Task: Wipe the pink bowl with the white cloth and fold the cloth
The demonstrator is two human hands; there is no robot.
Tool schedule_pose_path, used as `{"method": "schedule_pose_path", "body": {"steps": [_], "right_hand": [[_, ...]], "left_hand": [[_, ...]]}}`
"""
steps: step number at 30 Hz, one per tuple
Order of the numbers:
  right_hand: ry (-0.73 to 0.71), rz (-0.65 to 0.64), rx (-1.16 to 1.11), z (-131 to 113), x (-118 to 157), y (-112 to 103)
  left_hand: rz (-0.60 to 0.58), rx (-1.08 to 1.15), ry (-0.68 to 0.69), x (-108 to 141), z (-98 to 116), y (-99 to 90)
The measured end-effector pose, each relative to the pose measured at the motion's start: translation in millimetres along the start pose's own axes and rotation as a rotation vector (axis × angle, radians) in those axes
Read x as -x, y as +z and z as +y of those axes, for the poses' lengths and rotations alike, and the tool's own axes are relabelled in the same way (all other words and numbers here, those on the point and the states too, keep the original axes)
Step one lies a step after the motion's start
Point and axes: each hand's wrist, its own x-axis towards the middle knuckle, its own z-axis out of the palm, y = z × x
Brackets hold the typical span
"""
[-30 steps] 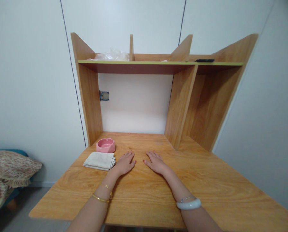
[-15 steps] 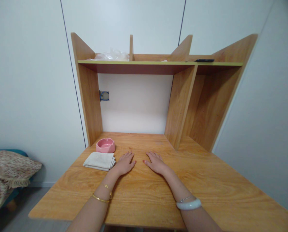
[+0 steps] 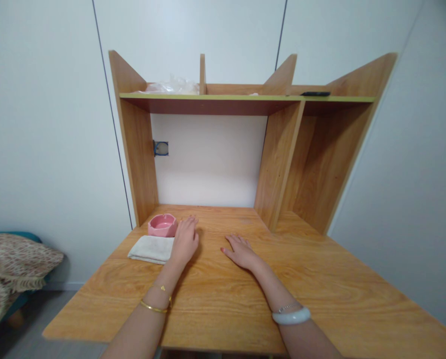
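Head view. Left hand [image 3: 185,240]: empty, not closed on anything, fingers loosely extended, palm turned somewhat inward; contact with the desk [image 3: 223,299] unclear. Pink dish [image 3: 162,228] sits at its 10 o'clock, just beside the fingers; touching or not, can't tell. Folded cloth [image 3: 151,248] at its 9 o'clock, inner end hidden by the hand. Dish upright, flat base down, so probably stable; cloth folded flat, likely to stay compact and easy to pinch at an edge. Both near the left hand, so short reach for that side.

Right hand [image 3: 241,252]: at the left hand's 3 o'clock, open, nothing gripped, fingers spread palm-down on the desk, probably just resting, weight supported.

From between the hands: shelf unit [image 3: 208,97] at 12 o'clock; clear plastic [image 3: 174,86] near 11, dark flat item [image 3: 315,93] between 1 and 2, both up on it, presumably stored off the desktop.
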Motion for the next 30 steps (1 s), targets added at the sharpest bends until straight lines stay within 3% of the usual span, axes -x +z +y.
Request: {"method": "schedule_pose_path", "body": {"steps": [5,10,19,30], "right_hand": [[-0.003,0.001,0.001,0.2,0.4,-0.1],[-0.009,0.000,-0.002,0.5,0.3,-0.3],[0.001,0.000,-0.020,-0.1,0.6,0.4],[-0.011,0.009,-0.009,3.1,-2.5,3.3]], "left_hand": [[0.194,-0.159,-0.174,0.3,-12.4,-22.5],[0.325,-0.295,-0.278,2.2,-29.3,-20.6],[0.127,-0.421,-0.238,5.0,-39.6,-11.6],[0.151,-0.463,-0.264,4.0,-37.5,-18.1]]}}
